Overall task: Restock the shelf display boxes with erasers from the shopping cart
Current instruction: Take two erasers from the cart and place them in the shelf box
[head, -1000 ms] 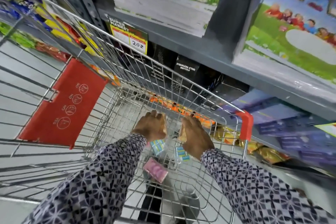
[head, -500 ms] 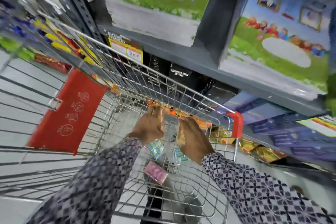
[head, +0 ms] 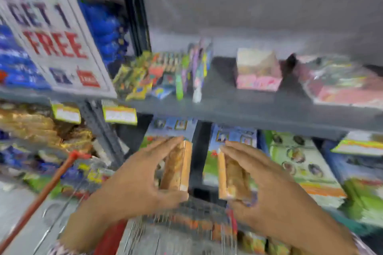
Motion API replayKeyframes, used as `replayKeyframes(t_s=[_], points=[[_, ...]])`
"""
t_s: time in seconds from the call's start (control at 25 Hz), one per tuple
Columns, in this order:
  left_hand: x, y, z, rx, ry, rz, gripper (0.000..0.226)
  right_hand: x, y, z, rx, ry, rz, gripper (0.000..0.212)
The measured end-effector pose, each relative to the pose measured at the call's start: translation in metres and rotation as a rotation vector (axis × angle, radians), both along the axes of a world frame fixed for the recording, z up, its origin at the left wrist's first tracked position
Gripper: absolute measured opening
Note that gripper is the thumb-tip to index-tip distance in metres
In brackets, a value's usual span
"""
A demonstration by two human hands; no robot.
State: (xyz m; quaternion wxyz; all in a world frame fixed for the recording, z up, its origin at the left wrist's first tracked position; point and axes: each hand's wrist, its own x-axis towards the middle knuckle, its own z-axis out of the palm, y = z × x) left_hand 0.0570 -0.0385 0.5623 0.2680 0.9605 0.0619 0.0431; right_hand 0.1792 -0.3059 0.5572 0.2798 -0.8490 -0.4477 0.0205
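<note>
My left hand (head: pixel 132 184) grips an orange-brown eraser pack (head: pixel 176 166) between thumb and fingers, held upright. My right hand (head: pixel 267 182) grips a second orange-brown eraser pack (head: pixel 232 176) the same way. Both hands are raised in front of the grey shelf (head: pixel 238 109), just below its front edge. On that shelf stands a pink display box (head: pixel 257 72) toward the right, and a cluster of small colourful stationery packs (head: pixel 163 74) to its left. The shopping cart (head: pixel 176 225) shows blurred below my hands, with its red handle (head: pixel 41 194) at the left.
A "Buy 1 Get 1 Free" sign (head: pixel 49 31) leans at upper left. Plastic-wrapped packs (head: pixel 342 83) lie at the shelf's right. Large picture boxes (head: pixel 300 163) fill the lower shelf. Yellow price tags (head: pixel 120 114) hang on the shelf edge. Snack bags (head: pixel 31 128) sit at left.
Both hands have lifted out of the cart, each with an eraser pack, up to shelf height. The view has swung upward from the cart to the shelf with the display box.
</note>
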Motion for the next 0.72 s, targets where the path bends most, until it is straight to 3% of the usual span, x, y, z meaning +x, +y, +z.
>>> replayKeyframes(t_s=[0.2,0.32,0.4,0.48,0.6,0.72], points=[[0.116,-0.025,0.113,0.138,-0.219,-0.181,0.111,0.071,-0.012,0.115,0.093,-0.140,-0.117,0.090],[0.205,-0.034,0.131,0.171,-0.147,-0.229,0.089,0.134,0.002,0.139,0.021,-0.154,-0.174,0.090],[0.254,-0.037,0.128,0.244,-0.079,-0.223,0.078,0.178,0.015,0.138,-0.065,-0.128,-0.181,0.074],[0.288,-0.039,0.123,0.185,0.010,-0.198,0.066,0.210,0.026,0.131,-0.144,-0.103,-0.178,0.046],[0.308,-0.036,0.111,0.049,0.027,-0.158,0.034,0.232,0.029,0.110,-0.160,-0.084,-0.222,0.037],[0.305,-0.029,0.091,0.067,-0.128,-0.126,0.055,0.228,0.021,0.082,-0.003,-0.232,-0.311,0.033]])
